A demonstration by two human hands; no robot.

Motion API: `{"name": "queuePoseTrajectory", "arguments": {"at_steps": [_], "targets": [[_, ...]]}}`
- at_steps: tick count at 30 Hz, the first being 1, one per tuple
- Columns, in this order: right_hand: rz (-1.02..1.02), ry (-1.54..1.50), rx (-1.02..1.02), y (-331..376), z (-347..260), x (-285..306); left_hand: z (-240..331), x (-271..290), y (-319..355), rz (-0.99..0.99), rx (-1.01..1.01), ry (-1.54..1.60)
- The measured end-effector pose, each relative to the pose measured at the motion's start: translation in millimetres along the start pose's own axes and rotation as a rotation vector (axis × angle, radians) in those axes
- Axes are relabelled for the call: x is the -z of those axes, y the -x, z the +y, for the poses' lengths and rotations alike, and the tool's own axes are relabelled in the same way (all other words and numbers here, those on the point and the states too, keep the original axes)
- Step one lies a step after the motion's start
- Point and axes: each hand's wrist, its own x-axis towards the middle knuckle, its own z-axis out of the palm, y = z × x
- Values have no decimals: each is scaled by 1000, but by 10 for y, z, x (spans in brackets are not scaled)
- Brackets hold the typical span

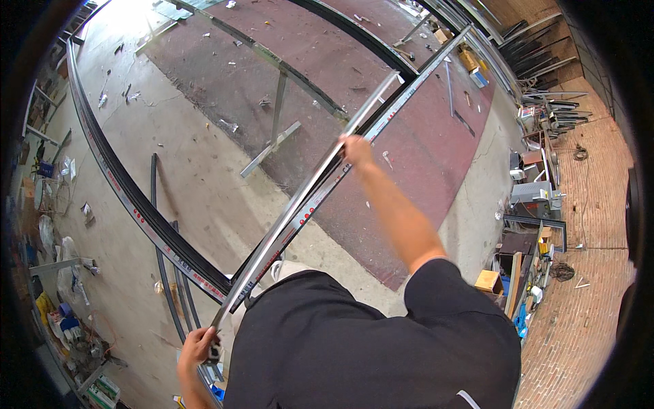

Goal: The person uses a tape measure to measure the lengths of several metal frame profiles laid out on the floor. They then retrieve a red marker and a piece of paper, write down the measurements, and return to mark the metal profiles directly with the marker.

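A long, thin silver metal strip [291, 206] runs slantwise in front of me, from lower left to upper right. My left hand [196, 345] is closed around its near end, beside a small dark thing I cannot make out. Farther up the strip, my right hand [357, 151] grips it with bent fingers, slightly blurred. Close along the strip lies the near bar [319, 199] of a large black-and-silver frame, covered in printed film. The frame's left bar [112, 163] curves away toward the upper left. Whether strip and bar touch is unclear.
A metal support stand [279, 102] stands under the frame on a dark red floor mat [409, 184]. Dark tubes [162, 259] lie at the left. Along the right brick wall are boxes, scrap and a grey machine [531, 194]. Litter dots the floor; bags [68, 273] lie left.
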Motion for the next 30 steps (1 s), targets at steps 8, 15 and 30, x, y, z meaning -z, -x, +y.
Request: {"name": "queuePoseTrajectory", "arguments": {"at_steps": [8,15,30], "targets": [[101,296,-195,-1346,184,907,-583,56,176,155,132,-8],[98,525,-42,-2015,712,1165,-277,-43,-16,233,134,-117],[31,438,-284,-2367,407,1475,274,-6,-12,226,335,-313]]}}
